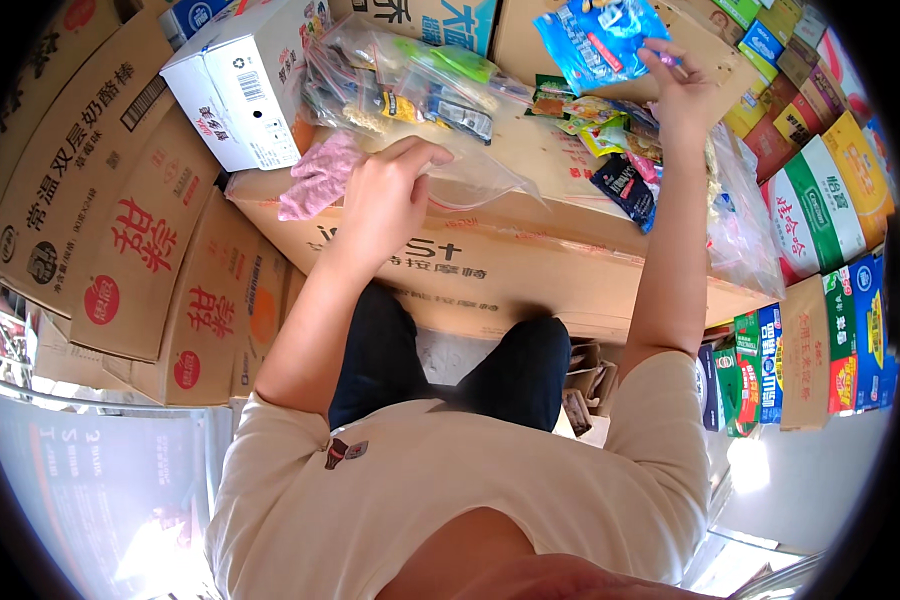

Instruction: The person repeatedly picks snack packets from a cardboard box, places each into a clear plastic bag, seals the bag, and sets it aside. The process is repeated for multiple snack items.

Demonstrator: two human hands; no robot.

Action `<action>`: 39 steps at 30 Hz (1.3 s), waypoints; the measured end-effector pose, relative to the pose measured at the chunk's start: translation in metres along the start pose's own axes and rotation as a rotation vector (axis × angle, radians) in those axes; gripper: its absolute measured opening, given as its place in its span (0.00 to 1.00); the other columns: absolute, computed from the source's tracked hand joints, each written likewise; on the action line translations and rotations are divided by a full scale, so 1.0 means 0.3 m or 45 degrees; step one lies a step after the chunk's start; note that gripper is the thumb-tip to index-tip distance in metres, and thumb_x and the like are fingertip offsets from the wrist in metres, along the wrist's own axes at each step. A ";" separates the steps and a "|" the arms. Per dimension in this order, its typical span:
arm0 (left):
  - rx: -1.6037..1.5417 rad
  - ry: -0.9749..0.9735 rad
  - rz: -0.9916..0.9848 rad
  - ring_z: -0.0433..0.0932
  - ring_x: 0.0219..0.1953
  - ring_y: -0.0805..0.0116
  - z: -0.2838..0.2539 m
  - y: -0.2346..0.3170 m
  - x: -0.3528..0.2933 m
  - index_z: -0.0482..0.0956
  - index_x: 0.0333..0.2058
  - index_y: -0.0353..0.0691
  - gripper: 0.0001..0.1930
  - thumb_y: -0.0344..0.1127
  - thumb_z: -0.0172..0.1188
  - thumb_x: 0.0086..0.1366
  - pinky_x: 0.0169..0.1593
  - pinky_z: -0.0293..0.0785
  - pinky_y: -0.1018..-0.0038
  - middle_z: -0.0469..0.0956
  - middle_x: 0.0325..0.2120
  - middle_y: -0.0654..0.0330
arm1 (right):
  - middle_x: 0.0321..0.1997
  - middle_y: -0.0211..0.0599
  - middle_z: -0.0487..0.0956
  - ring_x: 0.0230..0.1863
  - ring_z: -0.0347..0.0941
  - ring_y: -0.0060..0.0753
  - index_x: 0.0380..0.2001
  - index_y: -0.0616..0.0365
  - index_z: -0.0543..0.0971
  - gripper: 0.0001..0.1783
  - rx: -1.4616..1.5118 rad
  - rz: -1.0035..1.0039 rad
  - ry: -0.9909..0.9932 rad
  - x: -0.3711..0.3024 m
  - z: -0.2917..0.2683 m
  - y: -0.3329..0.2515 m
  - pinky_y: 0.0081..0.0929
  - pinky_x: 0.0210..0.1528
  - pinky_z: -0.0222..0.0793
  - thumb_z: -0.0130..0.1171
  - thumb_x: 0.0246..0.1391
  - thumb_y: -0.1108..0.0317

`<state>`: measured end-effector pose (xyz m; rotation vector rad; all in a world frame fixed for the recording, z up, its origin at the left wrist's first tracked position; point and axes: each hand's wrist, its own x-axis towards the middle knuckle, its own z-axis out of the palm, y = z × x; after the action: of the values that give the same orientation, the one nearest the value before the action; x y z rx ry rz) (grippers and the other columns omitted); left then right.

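Blue packet (595,40), one, glossy, its right edge pinched in the right hand (682,95), raised over the far side of a large cardboard box (540,275); clear plastic bag (485,180), one, its edge gripped in the curled left hand (395,185); pink cloth (320,178), beside that hand; filled zip bags (420,80), beyond it; small packets (620,190), assorted, heaped left of the right forearm

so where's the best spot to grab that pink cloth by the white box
Probably pinch the loose near-left end of the pink cloth, coming from the front left. It lies crumpled, with that end at the front edge of the big carton, so a fold looks easy to catch. The white box stands behind it, and the left hand is close on its right.
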<state>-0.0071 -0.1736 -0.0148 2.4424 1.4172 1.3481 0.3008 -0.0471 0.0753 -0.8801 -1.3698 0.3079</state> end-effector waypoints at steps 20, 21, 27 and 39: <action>-0.885 -0.686 -0.512 0.80 0.28 0.74 0.010 0.013 0.132 0.78 0.42 0.30 0.17 0.25 0.65 0.52 0.35 0.75 0.79 0.81 0.37 0.55 | 0.32 0.35 0.82 0.35 0.77 0.22 0.29 0.65 0.81 0.06 0.396 -0.071 -0.443 -0.271 0.003 -0.081 0.20 0.42 0.73 0.63 0.46 0.85; -0.897 -0.683 -0.529 0.80 0.28 0.74 0.014 0.002 0.129 0.78 0.42 0.30 0.17 0.25 0.65 0.52 0.35 0.74 0.79 0.81 0.36 0.55 | 0.32 0.34 0.82 0.35 0.77 0.21 0.29 0.65 0.81 0.06 0.356 -0.100 -0.474 -0.269 -0.008 -0.075 0.20 0.42 0.73 0.63 0.46 0.85; -0.801 -0.667 -0.448 0.80 0.28 0.75 0.009 0.035 0.140 0.78 0.43 0.29 0.19 0.23 0.63 0.50 0.33 0.74 0.80 0.81 0.34 0.56 | 0.29 0.33 0.82 0.31 0.76 0.20 0.25 0.64 0.81 0.06 0.058 -0.307 -0.659 -0.254 -0.058 -0.121 0.18 0.37 0.71 0.61 0.44 0.86; -0.285 -0.534 -0.190 0.83 0.27 0.67 -0.007 0.081 0.132 0.79 0.40 0.29 0.17 0.25 0.65 0.48 0.31 0.75 0.74 0.82 0.25 0.52 | 0.25 0.36 0.80 0.29 0.77 0.32 0.25 0.62 0.80 0.08 -0.170 -0.423 -0.750 -0.315 -0.034 -0.186 0.25 0.32 0.71 0.61 0.42 0.86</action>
<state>0.0174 -0.1606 0.0226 2.2466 1.2389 0.8454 0.2733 -0.1500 0.0468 -0.6754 -2.0736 0.2270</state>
